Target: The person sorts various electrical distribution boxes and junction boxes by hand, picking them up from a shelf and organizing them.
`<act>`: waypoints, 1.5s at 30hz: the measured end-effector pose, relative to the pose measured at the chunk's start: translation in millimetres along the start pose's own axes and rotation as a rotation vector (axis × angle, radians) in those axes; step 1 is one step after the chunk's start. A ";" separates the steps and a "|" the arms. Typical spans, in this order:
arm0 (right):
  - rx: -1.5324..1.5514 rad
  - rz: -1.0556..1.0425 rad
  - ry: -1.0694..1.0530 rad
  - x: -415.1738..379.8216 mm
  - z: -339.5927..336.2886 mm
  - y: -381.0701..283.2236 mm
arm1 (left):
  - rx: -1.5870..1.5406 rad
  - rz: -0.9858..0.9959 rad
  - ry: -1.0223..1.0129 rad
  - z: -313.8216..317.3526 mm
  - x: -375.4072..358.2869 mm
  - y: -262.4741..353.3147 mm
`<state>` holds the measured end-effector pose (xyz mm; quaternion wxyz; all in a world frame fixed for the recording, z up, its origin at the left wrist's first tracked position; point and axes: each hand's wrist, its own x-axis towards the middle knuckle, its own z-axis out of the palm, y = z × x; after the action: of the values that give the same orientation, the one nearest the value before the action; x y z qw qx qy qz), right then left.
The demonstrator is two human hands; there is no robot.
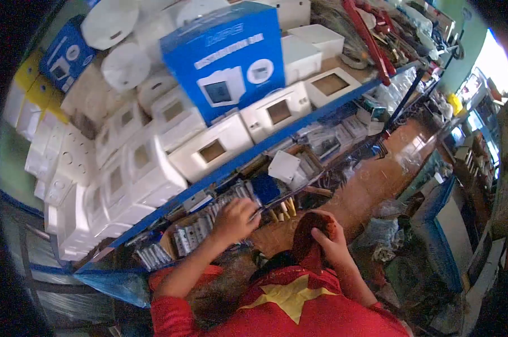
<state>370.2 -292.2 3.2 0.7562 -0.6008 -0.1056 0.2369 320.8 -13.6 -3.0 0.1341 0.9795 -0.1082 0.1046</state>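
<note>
My left hand (237, 220) is over the lower shelf, its fingers curled and slightly blurred; whatever they hold, if anything, is too small to make out. Beneath and beside it stand rows of small white and grey packaged pieces (192, 236). Near my lap, my right hand (331, 238) is closed around a dark red-brown, cloth-like bundle (308, 236), thumb on top. A blue box (268, 187) and an open carton with a white square plate (284, 167) lie beyond my left hand.
White enclosures with windows (212, 150) line the upper shelf's blue edge (237, 163). A blue distribution box carton (226, 62) stands among them. Brown floor (372, 180) runs along the right, with plastic bags (382, 233) and a blue-edged panel (442, 224) beside it.
</note>
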 end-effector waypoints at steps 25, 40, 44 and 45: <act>0.454 0.039 0.533 -21.0 -112.6 26.5 | -2.470 -0.666 0.357 125.6 46.2 34.5; -0.506 -0.528 -0.278 -96.0 154.3 32.5 | -1.748 -0.560 0.473 1.5 -173.7 86.2; -0.553 -0.855 -0.217 -130.7 174.0 61.5 | -1.898 -0.530 0.518 15.6 -235.1 66.7; -0.624 -0.878 -0.271 -140.9 183.9 46.4 | -1.869 -0.589 0.635 -0.1 -232.7 77.9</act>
<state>155.8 -195.0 23.3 0.5498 -0.6599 -0.5076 -0.0678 79.9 -44.0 -38.7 0.8852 0.3988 0.1386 0.1955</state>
